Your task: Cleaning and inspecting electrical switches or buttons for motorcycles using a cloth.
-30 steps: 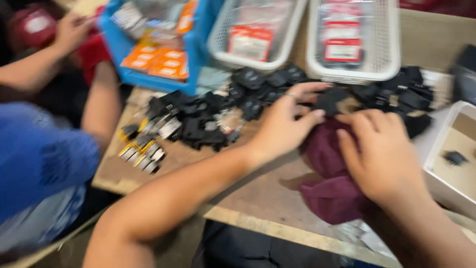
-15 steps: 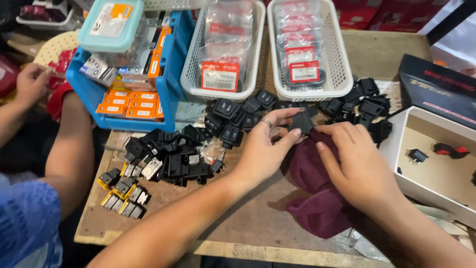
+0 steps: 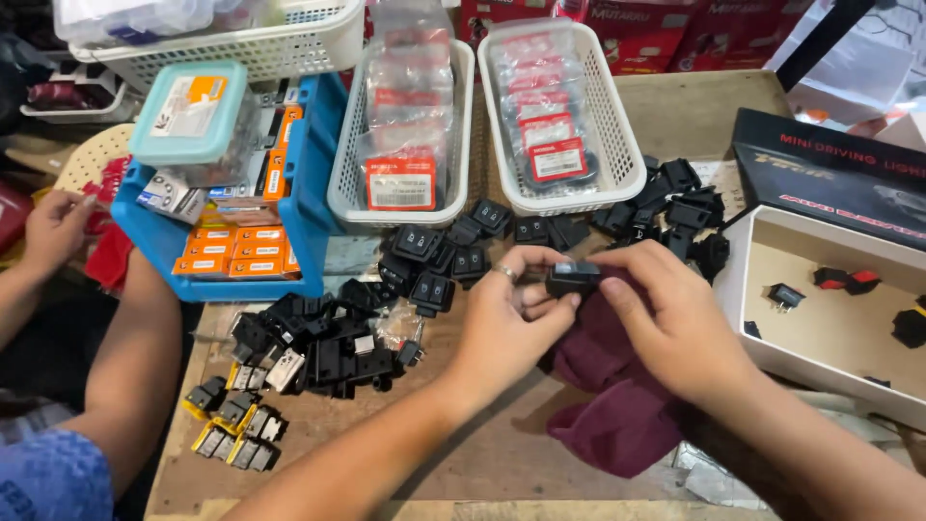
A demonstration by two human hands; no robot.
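A small black switch (image 3: 573, 278) sits pinched between the fingertips of the left hand (image 3: 502, 323) and the right hand (image 3: 675, 318), both closed on it, above a dark red cloth (image 3: 617, 405) on the wooden table (image 3: 482, 453); loose black switches (image 3: 453, 256) lie just behind; two white baskets (image 3: 617, 145) stand beyond.

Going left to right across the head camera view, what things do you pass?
Blue bin → left hand → black switch → right hand → open white box
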